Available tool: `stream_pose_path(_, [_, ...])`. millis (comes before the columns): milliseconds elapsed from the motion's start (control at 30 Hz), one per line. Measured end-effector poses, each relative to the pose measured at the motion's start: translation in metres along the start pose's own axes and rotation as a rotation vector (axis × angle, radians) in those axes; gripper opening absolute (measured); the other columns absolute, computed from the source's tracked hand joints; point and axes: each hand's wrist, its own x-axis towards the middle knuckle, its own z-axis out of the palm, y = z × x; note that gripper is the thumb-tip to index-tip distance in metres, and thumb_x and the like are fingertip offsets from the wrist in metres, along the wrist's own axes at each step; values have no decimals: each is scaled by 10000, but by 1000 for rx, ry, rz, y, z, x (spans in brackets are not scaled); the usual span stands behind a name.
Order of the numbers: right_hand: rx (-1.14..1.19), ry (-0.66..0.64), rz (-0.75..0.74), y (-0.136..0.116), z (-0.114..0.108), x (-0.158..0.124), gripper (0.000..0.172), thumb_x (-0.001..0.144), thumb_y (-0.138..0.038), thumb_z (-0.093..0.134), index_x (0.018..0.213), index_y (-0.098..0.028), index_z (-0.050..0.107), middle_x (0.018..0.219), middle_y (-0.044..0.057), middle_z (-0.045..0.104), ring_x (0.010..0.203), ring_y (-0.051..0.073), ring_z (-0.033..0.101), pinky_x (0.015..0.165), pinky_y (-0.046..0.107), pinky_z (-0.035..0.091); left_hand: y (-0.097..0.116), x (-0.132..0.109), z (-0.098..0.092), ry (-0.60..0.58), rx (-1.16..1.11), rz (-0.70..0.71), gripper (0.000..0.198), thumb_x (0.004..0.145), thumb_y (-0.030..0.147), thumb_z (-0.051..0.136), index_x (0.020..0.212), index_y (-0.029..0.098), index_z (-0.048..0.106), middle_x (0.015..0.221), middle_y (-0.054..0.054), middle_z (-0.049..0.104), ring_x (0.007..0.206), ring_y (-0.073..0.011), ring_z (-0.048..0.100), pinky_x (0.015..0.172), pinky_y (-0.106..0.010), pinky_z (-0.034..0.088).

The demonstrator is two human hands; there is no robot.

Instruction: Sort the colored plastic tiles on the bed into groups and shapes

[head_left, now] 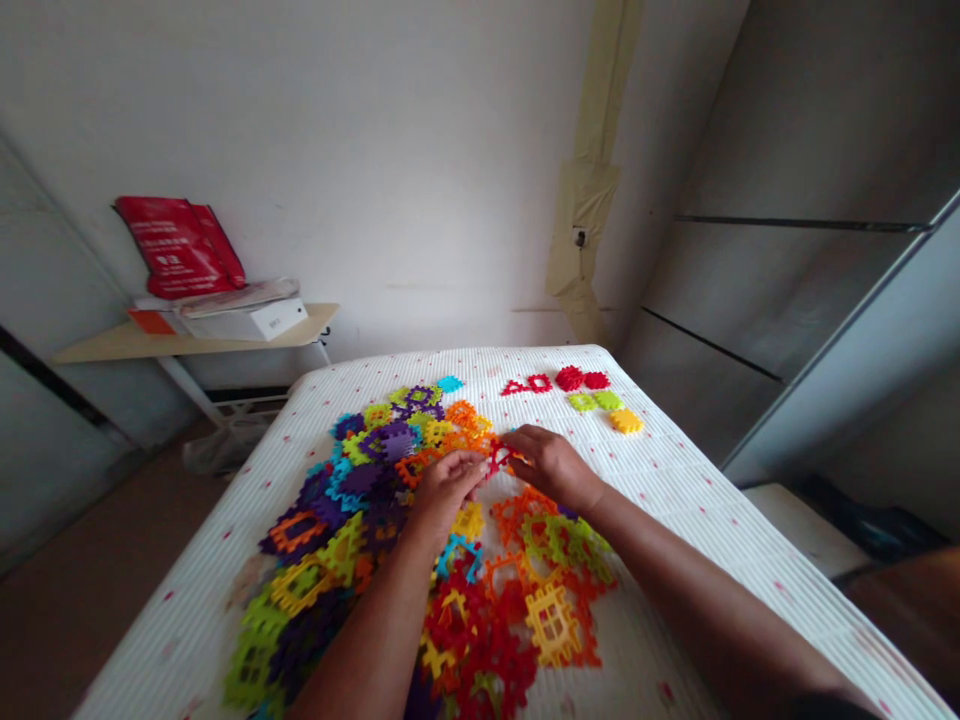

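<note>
Both hands meet over a spread of toothed plastic building pieces on the covered table. Between them is a red toothed building piece [499, 458] with an opening in it. My left hand [452, 478] has its fingers closed at the piece's left edge. From the right, my right hand [551, 462] closes its fingers on the other edge, partly covering it. Close by lie orange pieces [466, 416] beyond the hands, a yellow piece [469, 521] just below them, and a large heap of purple pieces [360, 480] on the left.
Sorted apart at the far right are red pieces [570, 378], green pieces [595, 401] and a yellow piece [627, 421]. The table [697, 500] has a white dotted cover. A side table [202, 345] holds a red bag [176, 245] and a white box [274, 318].
</note>
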Motion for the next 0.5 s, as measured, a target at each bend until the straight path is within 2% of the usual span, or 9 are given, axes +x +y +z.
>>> stream_pose_path(133, [-181, -57, 365, 51, 4, 33, 283, 845, -153, 507, 1110, -148, 607, 1044, 93, 635, 931, 170, 597, 828, 249, 438, -2, 3, -1, 69, -58, 17, 327, 637, 400, 672, 837, 150, 608, 581, 27, 570, 451, -58, 442, 435, -179, 287])
stream_pose_path(167, [-205, -64, 412, 63, 5, 42, 290, 846, -144, 493, 1113, -141, 608, 1072, 101, 631, 965, 180, 590, 846, 252, 429, -2, 3, -2, 76, -62, 16, 324, 636, 397, 671, 832, 147, 608, 581, 25, 570, 451, -56, 442, 435, -177, 289])
stream_pose_path(300, [-249, -110, 513, 98, 17, 74, 293, 840, -129, 465, 1085, -126, 626, 1066, 122, 641, 978, 198, 591, 823, 252, 429, -3, 4, -4, 74, -51, 11, 309, 646, 393, 658, 820, 142, 613, 581, 21, 572, 450, -54, 443, 428, -174, 289])
stream_pose_path(500, [-297, -225, 629, 113, 40, 96, 308, 825, -105, 447, 1069, -152, 628, 1057, 113, 644, 964, 194, 597, 774, 249, 431, -5, 5, -5, 78, -51, 6, 297, 652, 392, 655, 811, 144, 623, 594, 18, 579, 463, -55, 456, 433, -174, 292])
